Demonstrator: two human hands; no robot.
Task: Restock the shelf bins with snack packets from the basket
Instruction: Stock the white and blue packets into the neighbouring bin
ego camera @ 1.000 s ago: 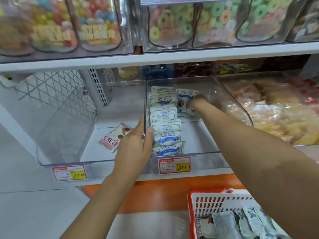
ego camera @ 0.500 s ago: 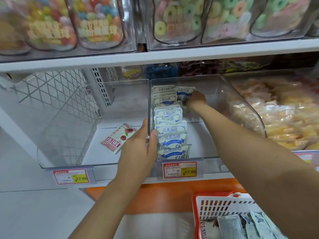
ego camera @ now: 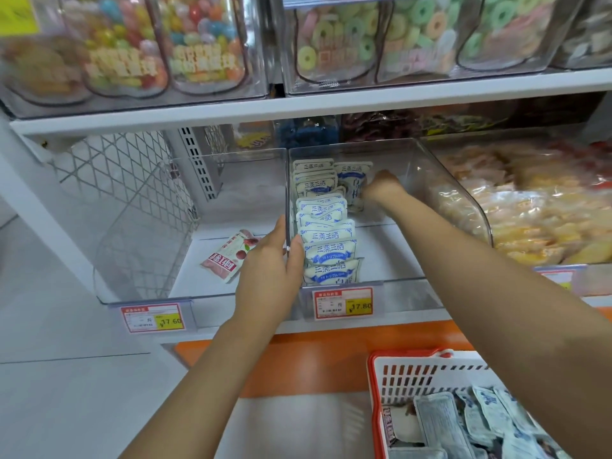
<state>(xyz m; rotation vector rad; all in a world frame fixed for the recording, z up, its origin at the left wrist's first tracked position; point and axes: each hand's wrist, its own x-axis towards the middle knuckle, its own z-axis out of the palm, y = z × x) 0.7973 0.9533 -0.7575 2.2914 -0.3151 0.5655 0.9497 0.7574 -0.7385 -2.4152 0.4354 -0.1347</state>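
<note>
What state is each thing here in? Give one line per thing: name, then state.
middle bin, part filled, left wall gripped by left hand
packet row, standing on edge along the left wall
back packet, upright, held by right hand
left bin, one pink packet lying flat
basket, holds loose packets

We see a white lower shelf [ego camera: 205, 336] carrying three clear bins side by side: a left bin [ego camera: 231, 153], a middle bin [ego camera: 463, 207] and a right bin [ego camera: 592, 276]. The upper shelf [ego camera: 298, 106] bears clear candy bins [ego camera: 212, 91].
</note>
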